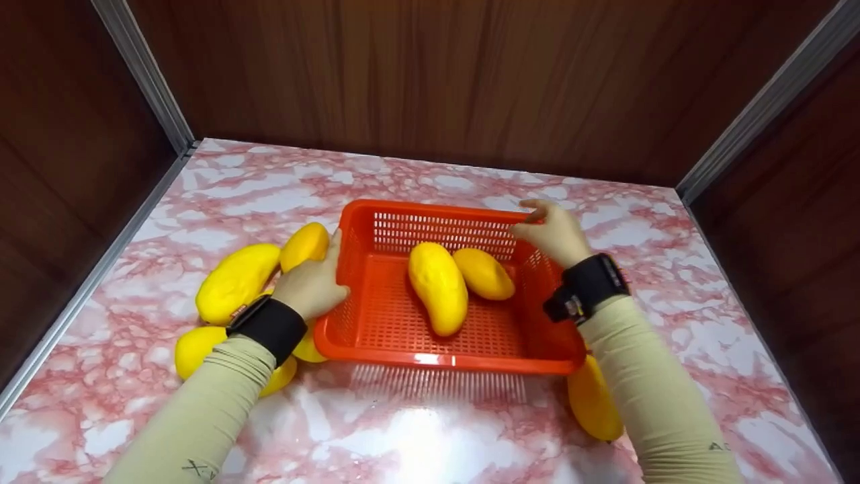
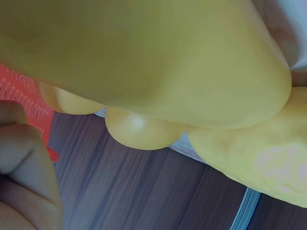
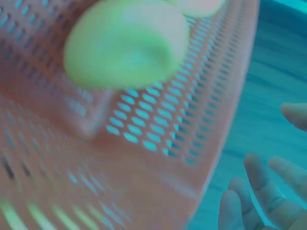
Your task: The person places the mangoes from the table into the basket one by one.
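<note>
Head view, red basket [image 1: 403,323] between hands, left hand [image 1: 310,286] and right hand [image 1: 554,233] gripping its rims.

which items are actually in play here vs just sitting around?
In play:
- red basket, left hand on its left rim, right hand at its far right corner
- two mangoes in the basket
- loose mangoes left of the basket
- mango by the right forearm

Lying about:
- marble-patterned tabletop
- wooden walls
</note>
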